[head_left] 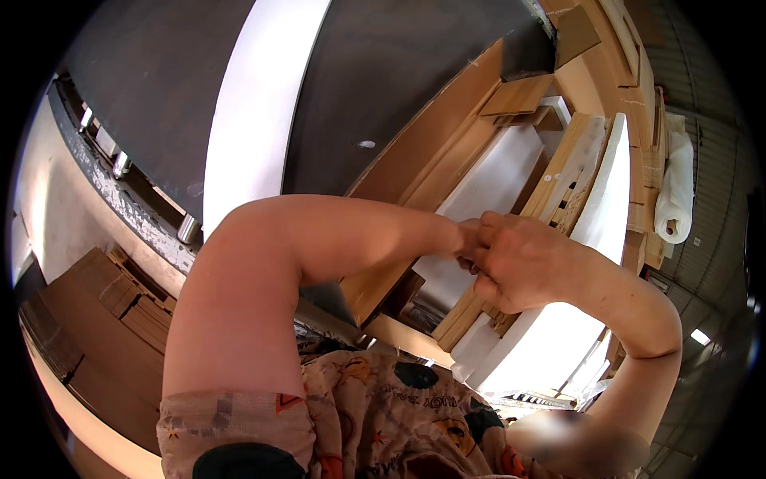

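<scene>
My two hands meet above a long open cardboard box [427, 120]. My right hand [527, 259] is closed, its fingers curled in against my left hand [469, 239]. The left hand shows only in part behind it, its fingers bent. Whatever lies between the fingers is hidden. Below them in the box are a white foam sheet [499, 172] and a stack of light wooden boards [568, 172], some with slots along the edge. Another white foam sheet [610, 191] stands upright along the boards' right side.
A dark conveyor belt [383, 64] with a white strip [259, 96] across it fills the upper left. Metal rollers [189, 229] line its near edge. Flattened cardboard [104, 335] lies at lower left. A roll of white wrap [677, 188] stands at right, beside stacked brown cartons [638, 144].
</scene>
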The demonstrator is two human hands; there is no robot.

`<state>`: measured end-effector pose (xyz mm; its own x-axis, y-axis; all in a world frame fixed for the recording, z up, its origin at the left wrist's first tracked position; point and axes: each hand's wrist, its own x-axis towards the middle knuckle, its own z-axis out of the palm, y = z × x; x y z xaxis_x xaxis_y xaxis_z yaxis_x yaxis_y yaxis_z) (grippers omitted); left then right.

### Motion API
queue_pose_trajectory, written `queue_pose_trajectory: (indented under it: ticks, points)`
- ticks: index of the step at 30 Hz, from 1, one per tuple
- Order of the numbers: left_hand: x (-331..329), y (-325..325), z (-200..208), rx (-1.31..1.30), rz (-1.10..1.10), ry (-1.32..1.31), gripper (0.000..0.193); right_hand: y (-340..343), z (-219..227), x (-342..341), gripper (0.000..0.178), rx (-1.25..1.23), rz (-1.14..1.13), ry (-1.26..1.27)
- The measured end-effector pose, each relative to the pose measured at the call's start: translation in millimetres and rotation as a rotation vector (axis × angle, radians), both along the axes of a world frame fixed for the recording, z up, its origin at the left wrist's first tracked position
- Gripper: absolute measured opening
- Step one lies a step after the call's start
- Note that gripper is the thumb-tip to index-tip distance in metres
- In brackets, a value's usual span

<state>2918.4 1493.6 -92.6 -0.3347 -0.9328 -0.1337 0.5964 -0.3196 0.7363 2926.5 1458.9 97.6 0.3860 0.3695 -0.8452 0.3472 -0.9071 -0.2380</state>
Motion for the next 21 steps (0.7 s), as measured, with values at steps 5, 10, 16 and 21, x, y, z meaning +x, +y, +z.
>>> queue_pose_trajectory:
  ticks: [5, 10, 16, 21]
  points:
    - [2.1, 9.8, 14.8, -0.232, 0.156, -0.037, 0.018, -7.6, 4.4, -8.6, 0.026, 0.086, -0.076, -0.116]
    - [47.6, 20.3, 13.7, -0.261, 0.004, -0.478, 0.028, -4.6, 10.7, -6.3, 0.024, 0.163, -0.095, -0.221]
    - [195.6, 117.5, 131.3, 0.312, 0.317, -0.58, 0.032, -12.4, -6.4, -9.8, 0.034, 0.155, -0.062, -0.201]
    - [350.0, 259.5, 164.4, 0.33, 0.698, -0.684, 0.055, -10.7, -5.8, -18.2, 0.04, 0.09, -0.088, -0.138]
